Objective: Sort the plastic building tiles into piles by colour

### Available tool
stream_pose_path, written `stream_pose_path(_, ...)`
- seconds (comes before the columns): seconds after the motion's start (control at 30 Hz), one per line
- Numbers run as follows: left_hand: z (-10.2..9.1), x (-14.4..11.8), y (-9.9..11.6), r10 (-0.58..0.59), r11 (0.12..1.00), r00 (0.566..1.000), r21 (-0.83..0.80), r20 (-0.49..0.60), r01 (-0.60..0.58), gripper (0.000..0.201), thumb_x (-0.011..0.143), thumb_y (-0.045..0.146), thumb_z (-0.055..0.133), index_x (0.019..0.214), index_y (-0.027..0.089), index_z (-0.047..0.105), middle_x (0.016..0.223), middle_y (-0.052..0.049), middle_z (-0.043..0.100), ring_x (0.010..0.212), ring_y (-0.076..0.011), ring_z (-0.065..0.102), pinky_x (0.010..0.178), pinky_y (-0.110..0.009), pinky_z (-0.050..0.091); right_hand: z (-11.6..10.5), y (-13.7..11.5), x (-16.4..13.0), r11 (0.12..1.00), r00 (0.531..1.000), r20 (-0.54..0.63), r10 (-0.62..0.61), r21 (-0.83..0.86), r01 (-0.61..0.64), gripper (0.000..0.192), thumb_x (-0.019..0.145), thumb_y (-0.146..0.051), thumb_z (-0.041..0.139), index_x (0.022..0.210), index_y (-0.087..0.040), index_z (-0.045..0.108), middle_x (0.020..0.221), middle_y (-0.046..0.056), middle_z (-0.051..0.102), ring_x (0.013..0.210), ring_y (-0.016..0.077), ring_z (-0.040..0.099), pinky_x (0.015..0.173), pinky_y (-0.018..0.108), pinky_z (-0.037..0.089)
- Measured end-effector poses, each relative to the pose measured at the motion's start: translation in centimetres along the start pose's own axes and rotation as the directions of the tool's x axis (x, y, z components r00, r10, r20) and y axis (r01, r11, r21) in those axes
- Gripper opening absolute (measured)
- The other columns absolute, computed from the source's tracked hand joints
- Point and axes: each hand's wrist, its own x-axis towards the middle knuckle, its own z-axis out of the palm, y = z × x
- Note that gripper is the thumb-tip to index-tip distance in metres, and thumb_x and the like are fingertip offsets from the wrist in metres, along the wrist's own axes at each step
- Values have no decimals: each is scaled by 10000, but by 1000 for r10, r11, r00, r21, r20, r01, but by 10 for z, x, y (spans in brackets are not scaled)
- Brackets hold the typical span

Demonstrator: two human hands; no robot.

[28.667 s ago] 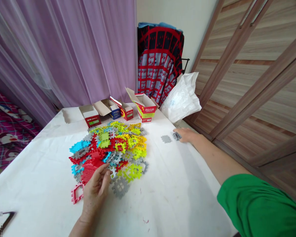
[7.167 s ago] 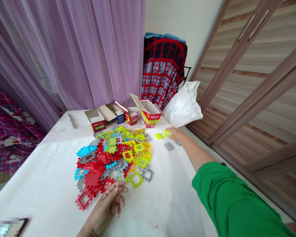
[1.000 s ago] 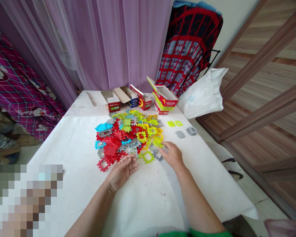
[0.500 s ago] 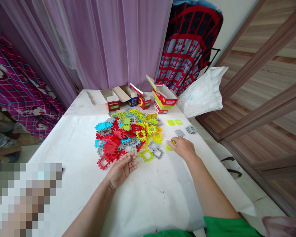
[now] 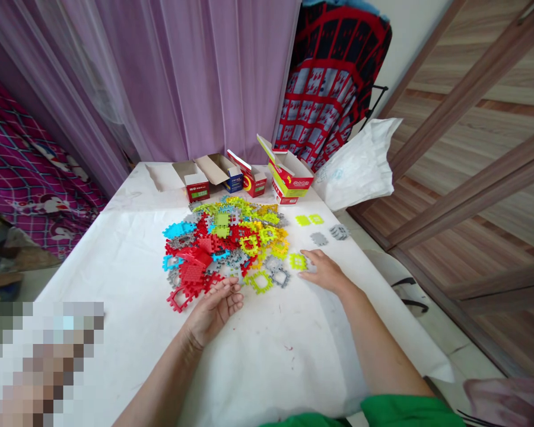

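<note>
Head camera: where is the right hand (image 5: pixel 324 271)?

Above the table (image 5: pixel 267 373), on the right side of the heap of toy tiles (image 5: pixel 226 240). Its thumb and fingers are apart, at the edge of 1 lime tile (image 5: pixel 298 261).

Is it gripping that tile?

The fingers aren't closed around it. Whether their tips touch its edge, I can't tell.

And the tile itself?

Between the heap and that hand, just beside the heap's right side, its open middle showing.

What about the left hand (image 5: pixel 216 308)?

It's at the near side of the heap, fingers close together and loosely curled. The tips are near a lime frame (image 5: pixel 258 281), which lies left of a gray frame (image 5: pixel 279 276).

Anything past the right hand?

2 lime pieces (image 5: pixel 302 220) side by side; nearer, 1 flat gray tile (image 5: pixel 319 238) with a gray stack (image 5: pixel 339 232) to its right.

And at the back?

Open boxes (image 5: pixel 197 190) in a row, and a white bag (image 5: pixel 358 169) to the right of them.
</note>
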Motion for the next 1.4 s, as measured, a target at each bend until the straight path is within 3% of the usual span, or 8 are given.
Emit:
stream_pose_path(0.17,0,0,0,-5,1000,1000,-5,-9,5,207,758,205,759,946,159,686,858,-17,699,736,-127,687,707,-252,567,-22,-17,14,980,980,195,-35,-185,72,457,767,-409,666,1195,-261,605,1073,57,593,957,203,612,806,268,442)
stream_pose_path(0.5,-1,0,0,-19,1000,1000,2,-11,19,203,763,209,752,949,162,688,860,-18,694,738,-128,681,706,-257,559,-54,-23,33,915,902,432,-19,-356,190,493,771,-264,595,1262,-289,555,1090,53,624,978,215,611,780,270,417)
stream_pose_path(0.67,0,1,0,-29,1000,1000,-1,-10,29,233,752,211,763,966,160,689,866,-18,692,742,-128,681,717,-260,561,-49,-28,26,916,931,350,106,-399,46,582,795,-367,576,1358,-273,458,1183,88,596,1027,240,601,793,295,418)
stream_pose_path(0.77,1,1,1,-37,999,999,-4,-16,37,236,747,211,767,963,157,690,855,-18,692,737,-128,681,713,-259,562,-37,-38,18,912,952,248,182,-403,-70,522,802,-471,574,1262,-231,519,1157,105,608,1043,249,590,803,303,414)
stream_pose_path(0.93,0,0,1,-38,999,999,-11,-20,38,228,745,213,769,953,159,691,855,-18,697,734,-128,683,710,-257,565,-29,-36,17,930,965,148,217,-331,-158,438,793,-410,608,1185,-225,546,1108,85,657,994,227,618,776,289,422)
stream_pose_path(1.07,-1,1,0,-37,999,999,-14,-22,36,240,744,209,770,964,156,691,869,-24,705,745,-136,687,713,-260,570,-50,-13,44,916,960,34,277,-312,-253,482,805,-421,610,1222,-195,525,1121,93,671,1008,227,624,794,295,436)
stream_pose_path(1.2,-2,2,0,-39,999,999,-26,-37,39,271,712,230,800,955,165,699,868,-22,707,746,-141,685,711,-265,574,-72,12,88,857,918,-121,377,-331,-396,529,827,-458,577,1255,-156,501,1176,133,641,1035,268,614,807,343,450)
stream_pose_path(1.4,-2,0,1,-50,999,996,-26,-80,48,301,692,248,819,961,175,705,868,-20,706,747,-140,682,714,-265,570,-78,38,137,778,869,-97,486,-405,-480,493,810,-458,595,1225,-197,541,1197,141,634,1088,282,601,842,358,467)
